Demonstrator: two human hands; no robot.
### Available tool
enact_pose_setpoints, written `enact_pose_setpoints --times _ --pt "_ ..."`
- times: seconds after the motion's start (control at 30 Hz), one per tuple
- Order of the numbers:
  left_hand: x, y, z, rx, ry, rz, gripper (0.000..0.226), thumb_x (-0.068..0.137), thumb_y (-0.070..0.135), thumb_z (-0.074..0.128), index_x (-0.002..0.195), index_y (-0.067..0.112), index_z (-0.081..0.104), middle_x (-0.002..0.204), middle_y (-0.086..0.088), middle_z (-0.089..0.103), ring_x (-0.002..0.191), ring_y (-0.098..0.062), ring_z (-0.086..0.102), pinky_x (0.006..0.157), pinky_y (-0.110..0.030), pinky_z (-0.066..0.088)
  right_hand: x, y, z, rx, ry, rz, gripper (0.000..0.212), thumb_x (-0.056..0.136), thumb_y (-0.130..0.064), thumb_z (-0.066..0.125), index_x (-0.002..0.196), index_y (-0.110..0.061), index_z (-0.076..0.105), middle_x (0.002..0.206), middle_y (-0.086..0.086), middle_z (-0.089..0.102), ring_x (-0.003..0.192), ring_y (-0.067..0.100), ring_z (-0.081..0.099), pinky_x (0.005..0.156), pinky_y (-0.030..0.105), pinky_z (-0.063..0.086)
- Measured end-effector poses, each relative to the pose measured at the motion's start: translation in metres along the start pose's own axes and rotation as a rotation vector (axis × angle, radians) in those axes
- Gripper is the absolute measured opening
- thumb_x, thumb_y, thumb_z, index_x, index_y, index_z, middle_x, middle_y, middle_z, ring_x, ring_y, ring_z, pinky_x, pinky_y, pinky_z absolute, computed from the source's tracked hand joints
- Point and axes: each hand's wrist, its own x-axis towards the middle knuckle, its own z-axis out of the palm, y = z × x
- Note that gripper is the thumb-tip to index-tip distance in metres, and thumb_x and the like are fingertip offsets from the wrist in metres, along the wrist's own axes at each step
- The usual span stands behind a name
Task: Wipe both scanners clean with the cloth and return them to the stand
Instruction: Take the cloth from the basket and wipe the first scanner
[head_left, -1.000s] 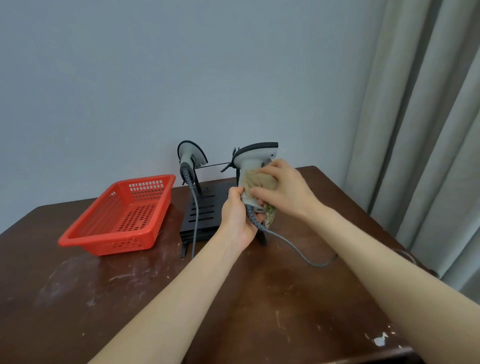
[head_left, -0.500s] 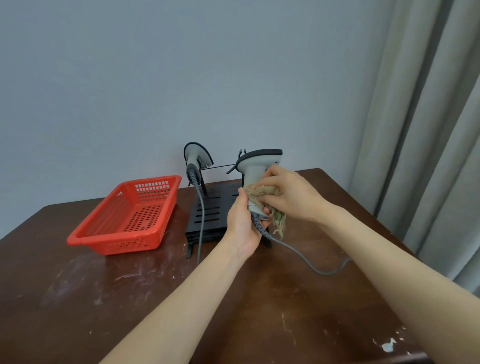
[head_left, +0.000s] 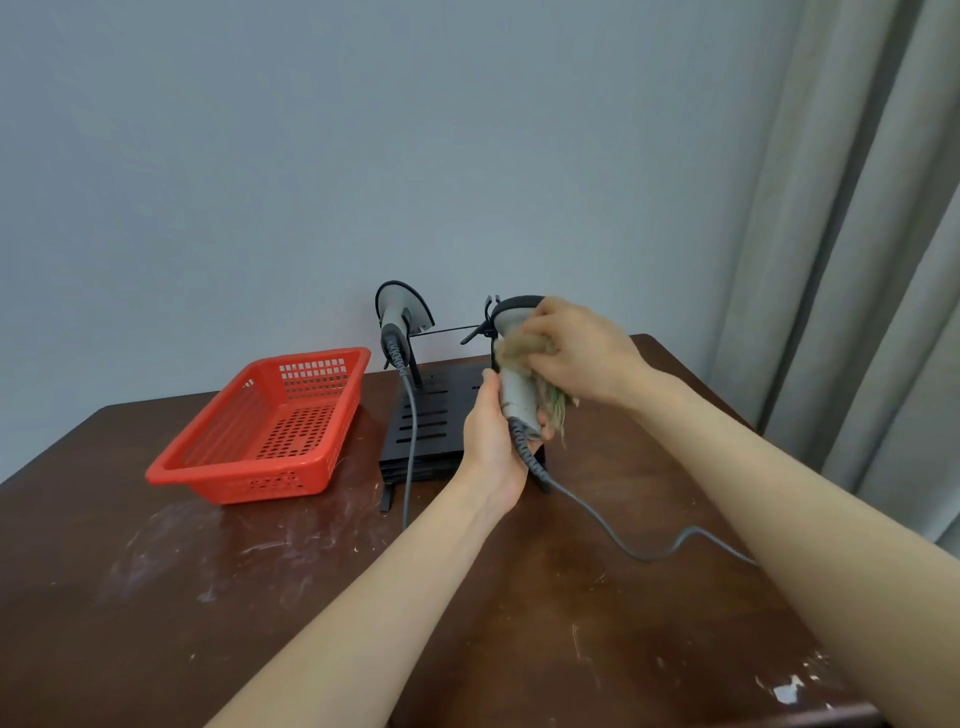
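The held scanner (head_left: 517, 397) stands upright just in front of the black stand (head_left: 434, 415), lifted off the tabletop (head_left: 519, 623). The left hand (head_left: 493, 441) has its grip closed round the lower handle, just above where the ribbed cable (head_left: 613, 540) leaves it. The right hand (head_left: 582, 353) has its grip closed on a bunched tan cloth (head_left: 522, 348), pressing it to the neck below the head. To wipe well, the left hand should probably hold the handle steady and turn it bit by bit, so the cloth passes over every face, the head and the scan window included. The cable wants enough slack not to tug. The body is pale grey plastic with a dark cap on the head; greenish threads of the cloth hang beside the handle. The other scanner (head_left: 397, 317) hangs on the stand's left side, its cable trailing down over the slotted base. Whether it is already wiped cannot be told.
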Motion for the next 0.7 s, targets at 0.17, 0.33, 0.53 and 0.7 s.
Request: enact_pose_setpoints --times 0.17,0.33,0.53,0.7 --pt "0.001 0.002 0.007 0.01 0.053 -0.03 0.044 0.1 0.042 0.04 0.12 0.006 0.057 0.092 -0.01 0.06 0.072 -0.013 0.059 0.043 -0.023 0.043 0.006 0.002 0.0 -0.01 0.121 0.087 0.025 0.091 -0.027 0.054 0.113 -0.029 0.065 0.108 0.001 0.052 0.094 0.025 0.055 0.074 0.029 0.035" --pt "0.002 0.006 0.004 -0.121 -0.016 -0.067 0.062 0.094 0.058 0.034 0.12 0.008 0.061 0.114 -0.016 0.067 0.1 -0.029 0.065 0.073 -0.039 0.053 -0.018 -0.008 0.004 0.187 -0.086 -0.119 0.017 0.085 -0.016 0.06 0.098 -0.018 0.07 0.096 -0.005 0.053 0.089 0.016 0.054 0.08 0.035 0.045" --pt "-0.003 0.0 0.012 0.007 0.001 -0.053 0.043 0.095 0.047 0.047 0.106 0.008 0.061 0.076 -0.006 0.057 0.052 -0.012 0.049 0.036 -0.02 0.034 0.004 0.012 0.001 0.006 0.149 0.166 0.026 0.09 -0.024 0.054 0.115 -0.02 0.063 0.111 0.006 0.052 0.098 0.029 0.055 0.08 0.034 0.042" --pt "0.006 0.01 -0.001 -0.054 0.027 -0.097 0.048 0.095 0.049 0.046 0.114 0.008 0.065 0.102 -0.011 0.069 0.08 -0.02 0.066 0.063 -0.028 0.055 -0.017 0.0 -0.001 0.273 -0.144 -0.018 0.019 0.084 -0.01 0.062 0.102 -0.013 0.069 0.098 0.006 0.058 0.094 0.02 0.058 0.084 0.031 0.046"
